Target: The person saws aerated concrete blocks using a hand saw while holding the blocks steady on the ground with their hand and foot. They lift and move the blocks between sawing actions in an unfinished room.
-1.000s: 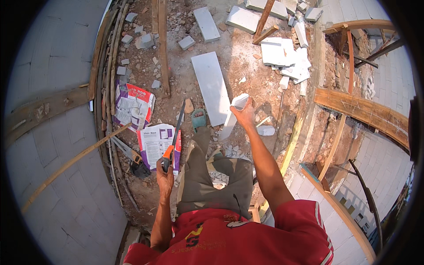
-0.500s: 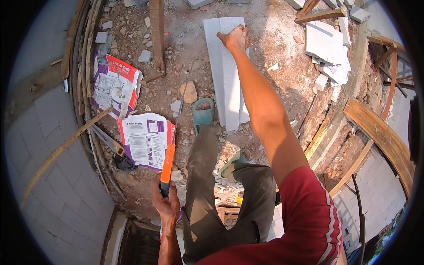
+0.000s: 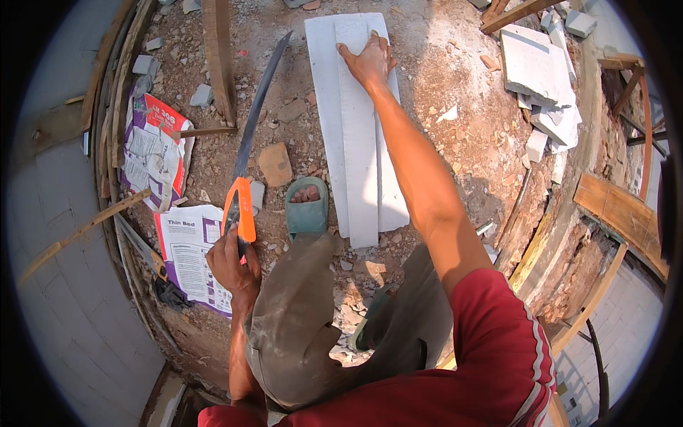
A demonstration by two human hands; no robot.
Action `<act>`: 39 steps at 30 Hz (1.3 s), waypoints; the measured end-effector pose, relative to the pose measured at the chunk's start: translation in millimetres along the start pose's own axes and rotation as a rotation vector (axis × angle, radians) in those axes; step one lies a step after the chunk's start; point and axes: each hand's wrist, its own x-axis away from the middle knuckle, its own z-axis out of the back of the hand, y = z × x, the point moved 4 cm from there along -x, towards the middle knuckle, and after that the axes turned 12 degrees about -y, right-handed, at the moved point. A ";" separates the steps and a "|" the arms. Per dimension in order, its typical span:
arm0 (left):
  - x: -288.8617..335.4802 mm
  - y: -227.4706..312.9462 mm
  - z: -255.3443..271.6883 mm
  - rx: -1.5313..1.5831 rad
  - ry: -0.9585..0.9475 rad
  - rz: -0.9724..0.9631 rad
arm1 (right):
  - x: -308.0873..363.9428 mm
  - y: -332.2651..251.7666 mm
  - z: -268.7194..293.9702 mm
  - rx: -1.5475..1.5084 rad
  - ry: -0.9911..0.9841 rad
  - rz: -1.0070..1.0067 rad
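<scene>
My left hand (image 3: 233, 262) is closed round the orange-and-black handle of a handsaw (image 3: 250, 135), whose long dark blade points up and away. My right arm reaches forward, and my right hand (image 3: 370, 62) grips the far end of a narrow white block strip (image 3: 359, 164), thumb on its left side and fingers over its right. This strip lies lengthwise on a wider white block slab (image 3: 321, 78) on the rubble ground. The saw is apart from both pieces, to their left. My sandalled foot (image 3: 307, 206) stands between saw handle and slab.
Printed paper bags (image 3: 153, 146) lie to the left, near a second saw (image 3: 142, 245) and a wooden stick (image 3: 89, 231). A timber (image 3: 218, 60) lies at the far left. Broken white blocks (image 3: 537, 71) are piled at right, beside loose planks (image 3: 619, 220). Stones litter the ground.
My left hand has moved forward and left, swinging the saw so its blade side shows. My body has leaned lower, knees bending more. The right hand keeps hold of the strip.
</scene>
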 end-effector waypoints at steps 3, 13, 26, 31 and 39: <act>2.9 0.3 -42.7 -0.096 0.021 -0.018 | 61.9 26.1 17.6 -0.256 0.002 0.067; 15.0 -3.4 -136.4 -0.046 -0.394 -0.104 | 413.6 95.0 5.2 -1.303 -0.465 -1.193; -139.6 96.8 -146.8 0.472 -0.634 -0.046 | 463.7 109.1 -25.4 -1.636 -0.306 -1.100; -160.7 152.2 -173.6 0.153 -0.567 -0.093 | 450.2 114.6 -25.2 -1.653 -0.251 -1.142; -158.2 169.3 -201.4 0.192 -0.472 -0.028 | 446.1 117.8 -19.6 -1.630 -0.099 -1.051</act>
